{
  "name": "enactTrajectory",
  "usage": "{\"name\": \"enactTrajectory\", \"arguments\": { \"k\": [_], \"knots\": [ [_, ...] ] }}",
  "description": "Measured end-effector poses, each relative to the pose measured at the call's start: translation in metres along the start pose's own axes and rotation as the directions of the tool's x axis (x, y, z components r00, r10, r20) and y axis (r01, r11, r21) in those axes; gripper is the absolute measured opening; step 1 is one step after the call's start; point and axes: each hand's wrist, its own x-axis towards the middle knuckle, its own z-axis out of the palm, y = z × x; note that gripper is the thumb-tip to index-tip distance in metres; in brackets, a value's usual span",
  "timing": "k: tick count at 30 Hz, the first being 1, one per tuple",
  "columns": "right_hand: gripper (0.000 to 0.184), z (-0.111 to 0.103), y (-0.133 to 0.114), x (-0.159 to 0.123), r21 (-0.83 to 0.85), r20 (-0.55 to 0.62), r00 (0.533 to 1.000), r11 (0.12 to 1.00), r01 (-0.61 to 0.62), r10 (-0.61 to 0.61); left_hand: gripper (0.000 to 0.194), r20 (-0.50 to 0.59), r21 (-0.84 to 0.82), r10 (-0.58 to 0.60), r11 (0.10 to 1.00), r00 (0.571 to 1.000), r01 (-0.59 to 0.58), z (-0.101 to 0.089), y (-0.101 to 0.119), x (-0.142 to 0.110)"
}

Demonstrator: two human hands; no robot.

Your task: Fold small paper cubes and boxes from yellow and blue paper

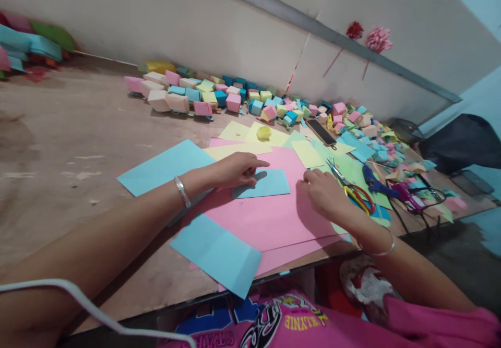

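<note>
A small folded light-blue paper (270,183) lies on large pink sheets (250,223). My left hand (237,170) rests on its left end, index finger stretched out, thumb on the paper and the other fingers curled. Just right of the paper, apart from it, my right hand (323,194) is over the pink sheet with its fingers curled in. Whatever its fingertips may hold is hidden. Nearer me, a creased light-blue sheet (217,254) overlaps the pink sheets, and a larger blue sheet (168,168) lies behind my left wrist.
Scissors (354,189) and a blue glue gun (379,183) lie right of my right hand. A phone (321,132) is behind the yellow paper (308,153). Many small folded paper boxes (234,103) line the wall. A white cable (78,296) crosses at lower left.
</note>
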Motion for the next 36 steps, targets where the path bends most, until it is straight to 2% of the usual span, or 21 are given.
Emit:
{"name": "enactTrajectory", "arguments": {
  "k": [3, 6, 8, 10, 12, 13, 14, 15, 17, 18, 19, 20, 21, 23, 25, 27, 28, 29, 31, 33, 36],
  "knots": [
    [0.037, -0.005, 0.006, 0.028, 0.201, -0.129, 0.991, 0.977, 0.067, -0.041, 0.033, -0.241, -0.106, -0.081, 0.993, 0.967, 0.057, -0.004, -0.003, 0.000],
    [0.050, -0.001, 0.000, 0.059, 0.381, -0.141, 0.978, 0.903, 0.200, -0.157, 0.027, -0.438, -0.181, -0.246, 0.966, 0.865, 0.183, -0.006, -0.006, -0.003],
    [0.055, 0.004, -0.004, 0.075, 0.502, -0.089, 0.984, 0.847, 0.176, -0.152, 0.028, -0.489, -0.235, -0.329, 0.941, 0.808, 0.242, -0.005, -0.009, -0.004],
    [0.049, 0.007, -0.004, 0.083, 0.640, -0.079, 0.990, 0.756, 0.139, -0.115, 0.036, -0.503, -0.392, -0.430, 0.887, 0.749, 0.245, -0.003, -0.012, -0.005],
    [0.032, 0.007, 0.001, 0.085, 0.732, -0.178, 0.982, 0.659, 0.176, -0.064, 0.045, -0.508, -0.587, -0.528, 0.790, 0.680, 0.176, -0.001, -0.016, -0.005],
    [0.024, 0.006, 0.004, 0.084, 0.743, -0.277, 0.961, 0.630, 0.225, -0.016, 0.049, -0.512, -0.659, -0.563, 0.742, 0.649, 0.124, -0.001, -0.017, -0.005],
    [0.018, 0.005, 0.007, 0.082, 0.730, -0.392, 0.919, 0.625, 0.277, 0.050, 0.051, -0.522, -0.696, -0.577, 0.714, 0.629, 0.078, -0.001, -0.018, -0.005],
    [0.016, 0.003, 0.010, 0.079, 0.691, -0.512, 0.850, 0.646, 0.324, 0.121, 0.053, -0.536, -0.710, -0.579, 0.703, 0.615, 0.042, -0.002, -0.019, -0.005],
    [0.016, 0.003, 0.013, 0.071, 0.554, -0.712, 0.671, 0.753, 0.355, 0.208, 0.052, -0.563, -0.708, -0.572, 0.706, 0.596, 0.009, -0.004, -0.019, -0.006],
    [0.018, 0.004, 0.014, 0.067, 0.465, -0.780, 0.596, 0.813, 0.350, 0.190, 0.050, -0.578, -0.692, -0.560, 0.722, 0.593, 0.007, -0.005, -0.019, -0.007],
    [0.019, 0.006, 0.014, 0.063, 0.376, -0.823, 0.550, 0.861, 0.342, 0.141, 0.047, -0.598, -0.659, -0.536, 0.752, 0.596, 0.016, -0.006, -0.018, -0.007],
    [0.021, 0.010, 0.013, 0.059, 0.296, -0.842, 0.534, 0.893, 0.340, 0.076, 0.045, -0.619, -0.609, -0.498, 0.793, 0.607, 0.031, -0.007, -0.016, -0.008],
    [0.021, 0.014, 0.013, 0.055, 0.229, -0.842, 0.540, 0.910, 0.347, 0.006, 0.044, -0.635, -0.540, -0.443, 0.840, 0.632, 0.046, -0.008, -0.015, -0.009],
    [0.021, 0.025, 0.012, 0.047, 0.146, -0.791, 0.600, 0.918, 0.368, -0.115, 0.048, -0.631, -0.355, -0.289, 0.933, 0.720, 0.063, -0.008, -0.013, -0.010],
    [0.021, 0.035, 0.013, 0.039, 0.120, -0.706, 0.685, 0.921, 0.370, -0.183, 0.055, -0.549, -0.190, -0.154, 0.980, 0.822, 0.057, -0.007, -0.011, -0.010],
    [0.022, 0.041, 0.013, 0.031, 0.124, -0.610, 0.766, 0.930, 0.346, -0.203, 0.056, -0.434, -0.099, -0.097, 0.993, 0.896, 0.060, -0.004, -0.008, -0.010],
    [0.023, 0.043, 0.012, 0.027, 0.127, -0.569, 0.798, 0.937, 0.324, -0.198, 0.055, -0.384, -0.080, -0.096, 0.994, 0.919, 0.071, -0.002, -0.006, -0.009],
    [0.023, 0.043, 0.010, 0.023, 0.126, -0.540, 0.820, 0.946, 0.299, -0.188, 0.054, -0.348, -0.076, -0.115, 0.993, 0.930, 0.094, 0.000, -0.004, -0.009],
    [0.024, 0.040, 0.005, 0.018, 0.107, -0.521, 0.836, 0.959, 0.263, -0.171, 0.051, -0.329, -0.109, -0.202, 0.978, 0.922, 0.176, 0.002, 0.002, -0.008],
    [0.027, 0.035, -0.002, 0.014, 0.095, -0.539, 0.824, 0.959, 0.267, -0.176, 0.048, -0.338, -0.175, -0.326, 0.944, 0.883, 0.281, 0.004, 0.009, -0.007],
    [0.023, 0.030, -0.010, 0.014, 0.126, -0.567, 0.791, 0.924, 0.360, -0.230, 0.040, -0.313, -0.248, -0.446, 0.891, 0.839, 0.381, 0.006, 0.015, -0.007]
  ]
}}
